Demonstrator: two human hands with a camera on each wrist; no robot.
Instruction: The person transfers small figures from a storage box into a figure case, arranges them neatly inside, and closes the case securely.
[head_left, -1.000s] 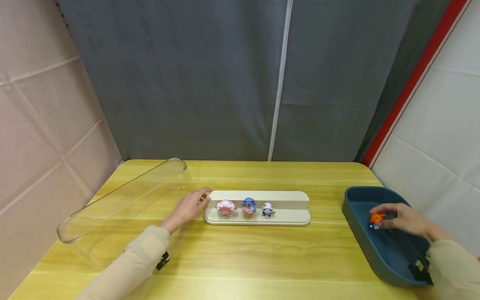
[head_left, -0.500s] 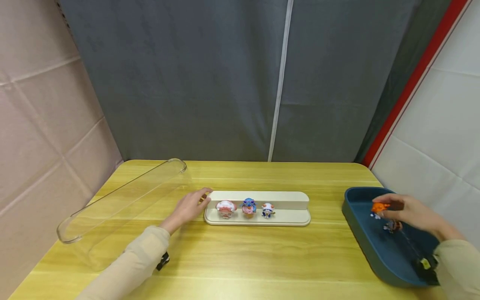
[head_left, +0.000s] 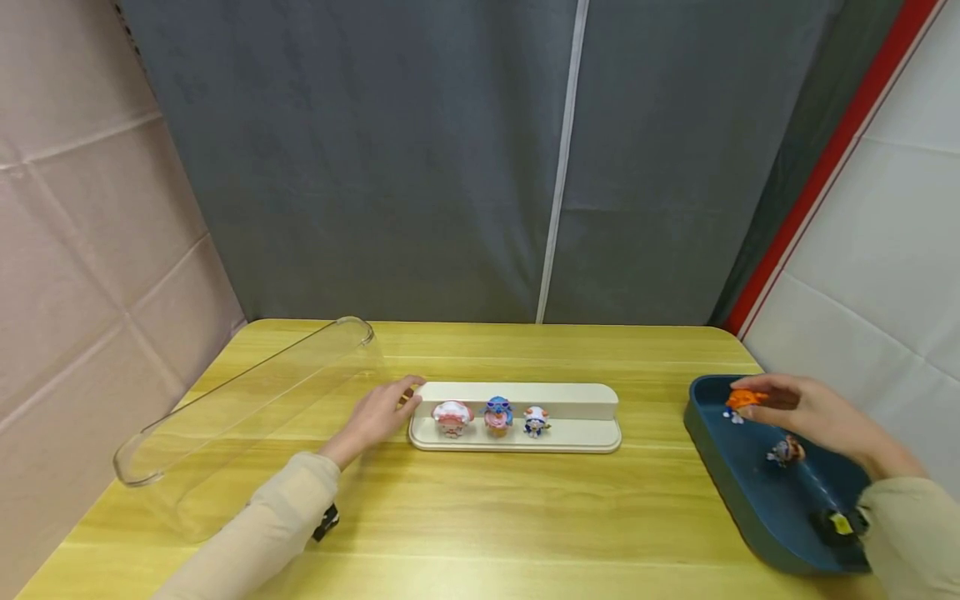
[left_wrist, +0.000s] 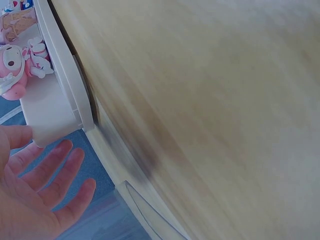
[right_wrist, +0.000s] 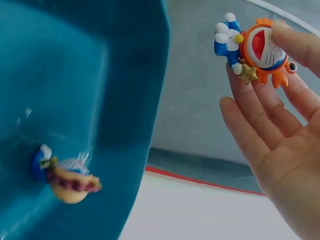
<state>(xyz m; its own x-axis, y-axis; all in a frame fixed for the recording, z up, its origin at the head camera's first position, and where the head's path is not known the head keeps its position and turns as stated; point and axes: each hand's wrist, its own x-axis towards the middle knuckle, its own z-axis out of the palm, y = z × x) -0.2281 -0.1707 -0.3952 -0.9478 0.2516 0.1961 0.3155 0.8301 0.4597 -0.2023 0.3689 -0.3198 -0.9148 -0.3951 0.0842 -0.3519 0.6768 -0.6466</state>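
My right hand (head_left: 813, 417) pinches an orange-hooded blue-and-white figurine (head_left: 744, 402) (right_wrist: 260, 47) between thumb and fingers, above the far part of a dark blue bin (head_left: 723, 479). Another figurine (head_left: 786, 451) (right_wrist: 70, 181), brown and blue, lies on the bin floor. At the middle of the table, my left hand (head_left: 377, 414) (left_wrist: 40, 190) rests at the left end of a cream stepped base (head_left: 581, 433) (left_wrist: 50, 107), thumb and a finger touching it. On its lower step stand a pink-and-white figurine (head_left: 452, 419), a blue-and-pink one (head_left: 498, 416) and a small white-and-blue one (head_left: 536, 421).
A clear transparent cover (head_left: 247, 408) lies slanted on the left side of the wooden table (head_left: 480, 517). A grey curtain (head_left: 405, 167) hangs behind the table, and a white panel with a red edge stands at the right.
My right hand has lifted the orange-hooded figurine off the bin floor and moved it up and slightly left. The brown figurine in the bin has come into view. My left hand has stayed put.
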